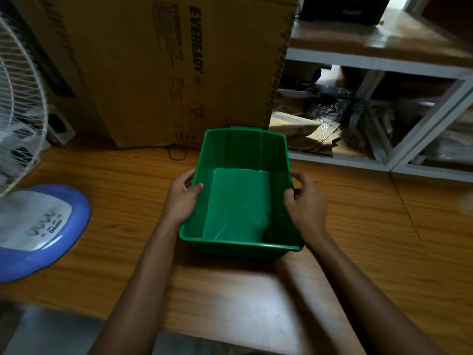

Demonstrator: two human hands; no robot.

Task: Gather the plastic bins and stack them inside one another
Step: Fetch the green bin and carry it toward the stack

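Far left: fan (15,98), white grille, cut off by the frame edge. Its blue and white base (38,234) sits on the wood counter (358,226), well apart from the bin.

Behind, left of centre: big cardboard box (143,67) standing on the counter, "EVEREADY" printed sideways on its face. Thin black cable (176,153) loops on the counter at the box's foot, just left of the bin's far corner.

Left hand (183,198): grips the bin's left wall about mid-length, thumb hooked over the rim to the inside, fingers curled on the outside.

Green bin (240,245): centre of view, open side up, long axis running away from the person. Far end is near the box's right corner, near end towards the person. Held between both hands. Can't tell if its bottom rests on the counter or is just clear of it.

Right hand (307,203): mirrors the left on the bin's right wall, thumb on the rim, fingers curled round the outside. Small dark spot at the rim by the thumb, too small to identify.

Right: grey-framed shelf (384,65) with wood boards, starting just beside the box. Lower level holds a heap of brown paper and tangled wires (330,116); a dark item on the top board is blurred.
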